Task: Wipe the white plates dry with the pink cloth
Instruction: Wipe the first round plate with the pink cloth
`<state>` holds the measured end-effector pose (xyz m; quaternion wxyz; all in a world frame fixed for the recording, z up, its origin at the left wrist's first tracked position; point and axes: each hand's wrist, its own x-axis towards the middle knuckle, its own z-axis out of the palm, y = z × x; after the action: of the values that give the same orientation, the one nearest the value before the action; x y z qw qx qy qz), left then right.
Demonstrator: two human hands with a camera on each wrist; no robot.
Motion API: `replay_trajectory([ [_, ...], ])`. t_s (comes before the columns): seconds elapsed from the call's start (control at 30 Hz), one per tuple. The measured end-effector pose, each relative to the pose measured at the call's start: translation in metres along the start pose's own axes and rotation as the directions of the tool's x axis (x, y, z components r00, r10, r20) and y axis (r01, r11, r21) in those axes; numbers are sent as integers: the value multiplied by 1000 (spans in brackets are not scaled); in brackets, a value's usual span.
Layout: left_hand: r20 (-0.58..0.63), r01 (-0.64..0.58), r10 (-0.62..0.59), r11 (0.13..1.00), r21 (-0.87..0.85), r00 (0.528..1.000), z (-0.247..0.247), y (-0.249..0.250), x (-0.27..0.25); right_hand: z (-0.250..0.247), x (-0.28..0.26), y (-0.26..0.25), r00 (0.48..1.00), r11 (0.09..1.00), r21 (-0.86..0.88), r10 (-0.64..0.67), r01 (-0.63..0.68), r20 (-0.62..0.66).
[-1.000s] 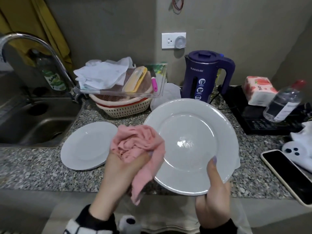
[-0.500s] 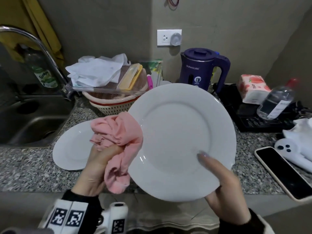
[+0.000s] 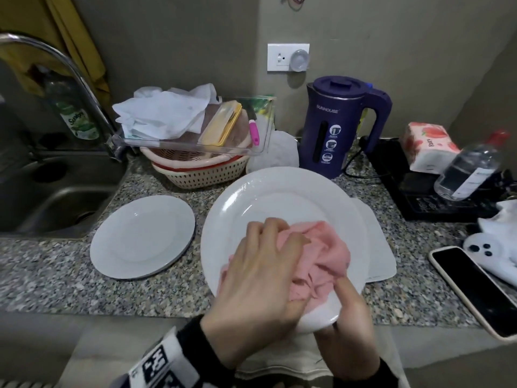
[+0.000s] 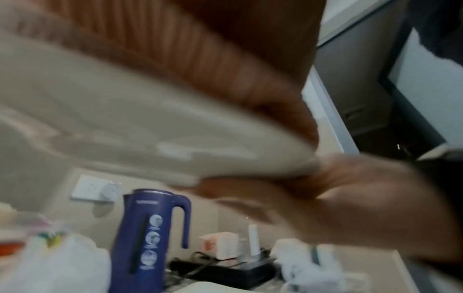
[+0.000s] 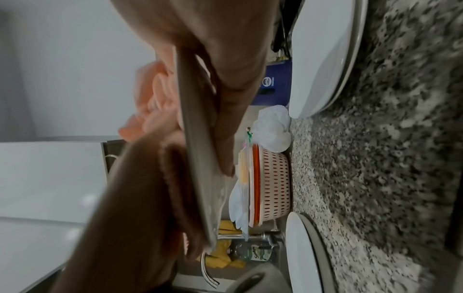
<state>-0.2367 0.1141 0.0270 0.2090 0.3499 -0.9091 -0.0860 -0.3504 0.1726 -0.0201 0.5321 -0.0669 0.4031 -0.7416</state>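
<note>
Two hands work one white plate [image 3: 282, 197] over the desk [image 3: 56, 278] in the head view: the left hand [image 3: 260, 278] bunches the pink cloth [image 3: 321, 253] against its face, the right hand [image 3: 349, 326] pinches the near rim. A second plate [image 3: 140, 236] lies apart, a third [image 3: 380, 247] beneath.

Left wrist view, blurred: underside of the plate.

Right wrist view: fingers [image 5: 238, 99] under the plate, thumb over.

Wiping is under way; next, I judge, turn the plate.
</note>
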Motion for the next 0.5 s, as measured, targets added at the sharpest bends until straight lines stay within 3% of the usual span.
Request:
replay_trajectory([
  [0.1,-98,105,-94,988,112,991,-10,-33,13,5,-9,-5,997,995,66,75,-76,16],
  [0.17,-98,183,-172,977,113,980,-14,-49,15,2,-6,-7,1000,998,58,27,-26,-11],
  [0.3,85,11,0,993,-122,996,7,-1,-8,-2,-1,-6,998,997,37,61,-62,27],
  [0.37,87,-36,46,992,-120,995,13,11,-14,5,-5,-8,997,992,101,65,-69,50],
  [0.5,-70,129,-123,989,78,990,3,-44,-3,-3,-8,-7,999,1000,26,-17,18,-49],
])
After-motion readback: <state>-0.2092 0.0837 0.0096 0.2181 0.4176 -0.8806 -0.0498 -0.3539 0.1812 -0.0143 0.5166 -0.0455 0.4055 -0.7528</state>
